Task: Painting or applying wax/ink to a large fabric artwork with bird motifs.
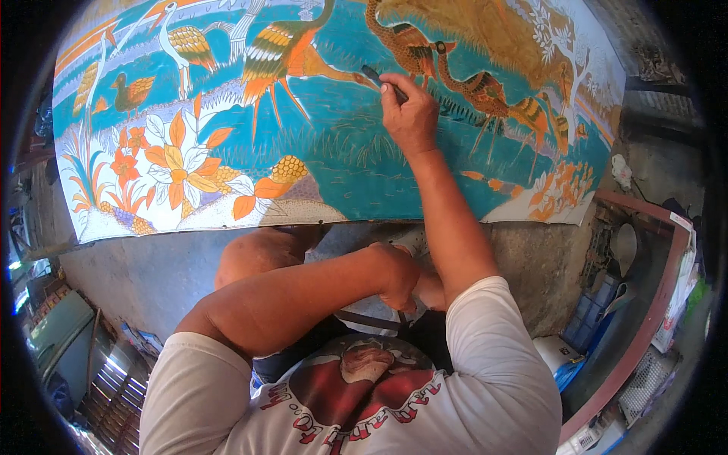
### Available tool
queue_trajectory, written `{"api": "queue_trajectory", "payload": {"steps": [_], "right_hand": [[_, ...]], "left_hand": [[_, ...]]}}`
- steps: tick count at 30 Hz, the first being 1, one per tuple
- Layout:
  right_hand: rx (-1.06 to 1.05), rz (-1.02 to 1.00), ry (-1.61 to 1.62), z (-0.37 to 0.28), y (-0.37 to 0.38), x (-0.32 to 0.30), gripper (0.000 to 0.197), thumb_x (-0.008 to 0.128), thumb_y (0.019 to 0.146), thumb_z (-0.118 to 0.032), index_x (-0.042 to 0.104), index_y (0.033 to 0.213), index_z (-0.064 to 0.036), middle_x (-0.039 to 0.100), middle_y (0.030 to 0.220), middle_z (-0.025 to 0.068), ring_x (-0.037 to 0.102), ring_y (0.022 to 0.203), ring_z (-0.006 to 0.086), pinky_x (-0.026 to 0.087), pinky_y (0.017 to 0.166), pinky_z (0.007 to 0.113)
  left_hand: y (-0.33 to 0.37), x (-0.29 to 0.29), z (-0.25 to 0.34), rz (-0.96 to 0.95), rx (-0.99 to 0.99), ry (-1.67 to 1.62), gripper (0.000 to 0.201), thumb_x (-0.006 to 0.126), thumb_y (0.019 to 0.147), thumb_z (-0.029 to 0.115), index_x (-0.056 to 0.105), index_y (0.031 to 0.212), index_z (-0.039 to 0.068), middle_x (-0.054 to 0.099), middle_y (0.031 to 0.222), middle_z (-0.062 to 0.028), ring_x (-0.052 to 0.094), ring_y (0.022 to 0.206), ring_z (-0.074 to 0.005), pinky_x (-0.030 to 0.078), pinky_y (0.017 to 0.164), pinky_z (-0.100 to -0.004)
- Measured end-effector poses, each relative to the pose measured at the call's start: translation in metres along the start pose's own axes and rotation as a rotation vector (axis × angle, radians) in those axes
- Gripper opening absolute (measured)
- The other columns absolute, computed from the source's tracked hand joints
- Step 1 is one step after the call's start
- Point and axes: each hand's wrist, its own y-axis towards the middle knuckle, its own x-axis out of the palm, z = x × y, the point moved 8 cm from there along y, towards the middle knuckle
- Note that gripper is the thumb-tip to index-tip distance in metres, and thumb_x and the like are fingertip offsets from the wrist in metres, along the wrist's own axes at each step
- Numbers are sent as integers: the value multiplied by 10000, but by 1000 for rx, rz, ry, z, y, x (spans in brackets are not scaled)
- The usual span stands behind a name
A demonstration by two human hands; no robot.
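Note:
A large painted cloth [356, 171] spreads across the upper view, with patterned birds, orange and white flowers and blue-green water. My right hand [409, 114] reaches over its middle, fingers closed around a short dark brush-like tool [371, 73]. The tool's tip points up and left, by the head of a large orange and brown bird [292, 57]. Whether the tip touches the cloth cannot be seen. My left forearm lies across my lap, and the left hand [393, 277] hangs bent at the wrist near my knees. Its fingers are mostly hidden.
Below the cloth's near edge lies grey concrete floor [152, 265], with my bare knee [258, 254] close to that edge. A reddish-brown frame [663, 318] stands on the right, near a dark pan [624, 249] and a blue basket [591, 311]. Wooden slats [117, 398] lie at lower left.

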Motion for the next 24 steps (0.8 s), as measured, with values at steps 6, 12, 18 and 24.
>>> {"api": "queue_trajectory", "payload": {"steps": [6,12,18,24], "right_hand": [[7,55,123,-7,1,-6,113,666,914,-124,717,995,-63,721,849,139,731,774,281,566,682,375],[4,-19,-14,-10,6,10,99,667,910,-114,714,978,-59,719,835,126,727,756,261,558,670,362],[-78,62,100,-18,7,9,126,661,923,-99,724,1013,-38,723,817,101,707,717,154,546,650,294],[94,1,142,-16,3,19,113,653,910,-91,709,1001,-54,700,775,102,708,708,228,549,639,351]], "left_hand": [[2,0,-1,-2,-31,-4,603,618,859,600,746,1147,86,694,1239,-133,622,1209,-330,516,960,-463],[2,1,-2,22,-11,-16,611,631,855,596,729,1193,97,686,1258,-139,633,1199,-331,516,960,-467],[4,3,-3,-3,-9,-27,618,637,852,594,720,1204,93,684,1264,-139,635,1197,-327,515,965,-465],[2,2,-1,46,89,-41,694,573,883,614,747,987,-50,717,1071,-243,671,1048,-402,522,918,-473]]}}
